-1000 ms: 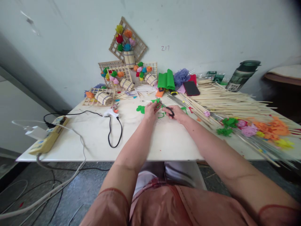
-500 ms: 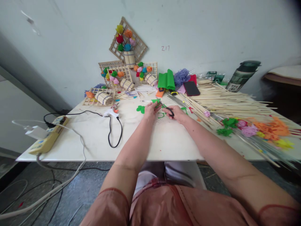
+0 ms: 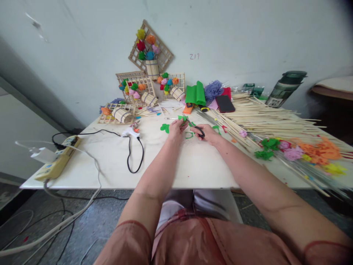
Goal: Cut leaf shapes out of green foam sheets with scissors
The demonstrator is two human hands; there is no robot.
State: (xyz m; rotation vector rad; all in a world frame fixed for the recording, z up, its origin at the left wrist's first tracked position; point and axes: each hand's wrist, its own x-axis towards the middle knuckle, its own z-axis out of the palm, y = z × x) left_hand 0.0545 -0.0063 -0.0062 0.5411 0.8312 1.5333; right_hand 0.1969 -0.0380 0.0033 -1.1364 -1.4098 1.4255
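Near the middle of the table, my left hand (image 3: 177, 129) pinches a small piece of green paper (image 3: 182, 118) that sticks out past the fingertips. My right hand (image 3: 206, 133) is closed round the black handles of a pair of scissors (image 3: 201, 132), whose blades point up and left toward the green paper. Whether the blades are on the paper is too small to tell. Just left of my left hand lie cut green petal shapes (image 3: 164, 128). Green offcuts (image 3: 189, 135) lie between my hands and a little to the right.
Behind stand lattice panels with paper flowers (image 3: 151, 51), a green paper roll (image 3: 195, 93) and a phone (image 3: 225, 103). Bamboo sticks (image 3: 264, 114), crepe flowers (image 3: 292, 152) and a dark bottle (image 3: 286, 89) are at right. A glue gun (image 3: 130, 131) and a power strip (image 3: 57, 158) lie left.
Both hands stay almost in place, with the scissors and green paper still held. Only a slight shift of the whole view shows.
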